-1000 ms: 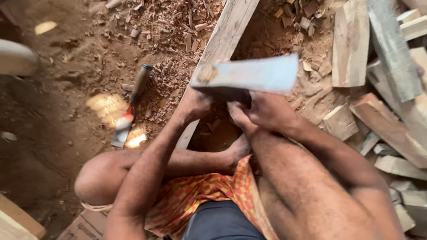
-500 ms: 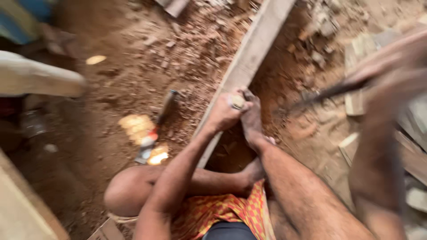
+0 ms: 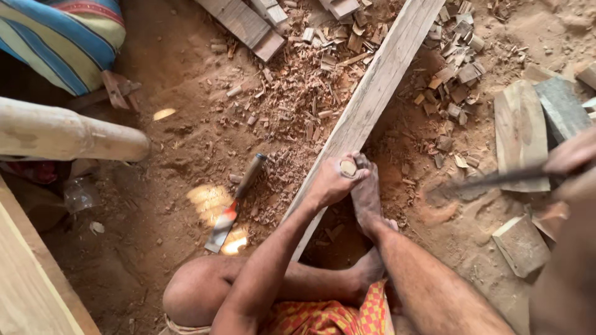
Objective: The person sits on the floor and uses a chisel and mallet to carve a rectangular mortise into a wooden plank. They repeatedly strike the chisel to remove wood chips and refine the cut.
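My left hand [image 3: 330,181] pinches a small round wooden peg [image 3: 348,167] upright on a long pale plank [image 3: 385,80] that runs diagonally across the dirt. My bare foot [image 3: 366,195] presses against the plank right beside that hand. My right hand [image 3: 574,155] is at the right edge, blurred, closed around a flat-bladed chopping tool [image 3: 496,178] seen edge-on as a thin dark streak. The tool hangs well to the right of the peg, above the ground.
A chisel [image 3: 239,200] with a wooden handle lies on the dirt left of the plank. Wood chips [image 3: 310,93] and offcut blocks [image 3: 521,133] litter the ground. A round log [image 3: 68,133], a striped cloth [image 3: 62,37] and a board edge [image 3: 31,273] are on the left.
The broad blade that was over the peg a second ago has swung out to the right with my right hand. My left hand and foot stay on the plank.
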